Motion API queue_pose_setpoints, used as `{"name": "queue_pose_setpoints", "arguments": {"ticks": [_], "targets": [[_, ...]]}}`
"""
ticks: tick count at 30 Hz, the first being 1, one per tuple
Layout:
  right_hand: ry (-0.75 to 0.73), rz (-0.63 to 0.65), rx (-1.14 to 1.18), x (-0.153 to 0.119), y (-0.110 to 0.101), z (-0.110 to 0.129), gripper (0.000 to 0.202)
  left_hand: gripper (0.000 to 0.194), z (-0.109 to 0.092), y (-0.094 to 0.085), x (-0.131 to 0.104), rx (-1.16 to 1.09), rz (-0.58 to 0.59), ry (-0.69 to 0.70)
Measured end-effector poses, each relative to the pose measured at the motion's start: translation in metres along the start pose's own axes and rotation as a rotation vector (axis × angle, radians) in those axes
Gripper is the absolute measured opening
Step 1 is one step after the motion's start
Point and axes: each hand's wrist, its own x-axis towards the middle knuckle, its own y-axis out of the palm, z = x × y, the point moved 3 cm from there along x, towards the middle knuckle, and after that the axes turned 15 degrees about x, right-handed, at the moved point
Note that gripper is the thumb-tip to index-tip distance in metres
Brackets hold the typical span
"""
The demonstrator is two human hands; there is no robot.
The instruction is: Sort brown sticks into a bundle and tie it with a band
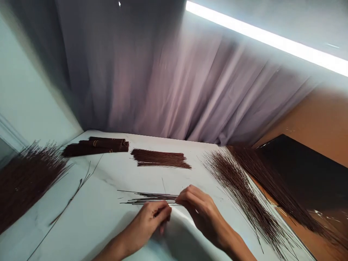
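Note:
Near the front middle of the white table, several thin dark sticks [146, 197] lie loosely side by side. My left hand [153, 219] is just in front of them with its fingers curled and pressed together; whatever they pinch is too small to make out. Close on its right, my right hand [195, 203] reaches over the right ends of the sticks, fingers bent and thumb tucked under, its fingertips closed on something too thin to tell. Beyond both hands lies a neat flat pile of brown sticks [161, 158].
Tied dark bundles [100, 145] lie at the back left of the table [108, 214]. A large dark heap [29, 181] fills the left edge, with a few crossed sticks [71, 199] beside it. Long sticks [244, 195] spread along the right edge, another bunch [282, 192] beyond. A curtain [152, 79] hangs behind.

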Motion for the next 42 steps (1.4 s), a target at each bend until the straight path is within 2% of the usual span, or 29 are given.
{"name": "queue_pose_setpoints", "arguments": {"ticks": [2,6,10,14,17,22,27,34,37,38,40,42], "targets": [[-0.010,0.001,0.014,-0.012,0.010,0.001,0.021,0.042,0.005,-0.009,0.005,-0.012,-0.089,-0.040],[0.018,0.054,0.068,-0.029,0.023,-0.009,0.022,0.041,0.006,-0.014,0.006,-0.068,-0.134,-0.042],[0.056,0.020,0.118,-0.026,0.018,-0.015,0.019,0.041,0.001,-0.011,0.002,-0.140,-0.131,-0.041],[0.069,0.004,0.158,-0.023,0.013,-0.008,0.019,0.038,-0.003,-0.012,0.003,-0.131,-0.141,-0.053],[0.115,-0.007,0.157,-0.021,0.003,-0.003,0.016,0.037,-0.005,-0.016,0.004,-0.094,-0.168,-0.045],[0.203,-0.036,-0.003,-0.009,-0.036,-0.006,0.021,0.038,-0.002,-0.027,0.004,-0.151,-0.113,-0.063],[0.113,0.000,-0.270,0.013,-0.057,-0.011,0.021,0.038,0.003,-0.031,0.004,-0.146,-0.056,-0.049],[0.007,0.050,-0.267,0.028,-0.064,-0.002,0.016,0.037,0.012,-0.030,0.008,-0.144,-0.050,-0.063],[-0.070,0.003,-0.366,0.031,-0.067,0.005,0.011,0.037,0.016,-0.030,0.010,-0.110,-0.071,-0.063],[-0.120,-0.049,-0.420,0.032,-0.065,0.009,0.012,0.038,0.017,-0.030,0.010,-0.091,-0.083,-0.065],[-0.217,-0.115,-0.516,0.037,-0.054,0.017,0.027,0.039,0.018,-0.030,0.012,-0.044,-0.112,-0.060],[-0.288,-0.032,-0.596,0.043,-0.032,0.023,0.048,0.039,0.019,-0.029,0.013,0.009,-0.144,-0.027]]}}
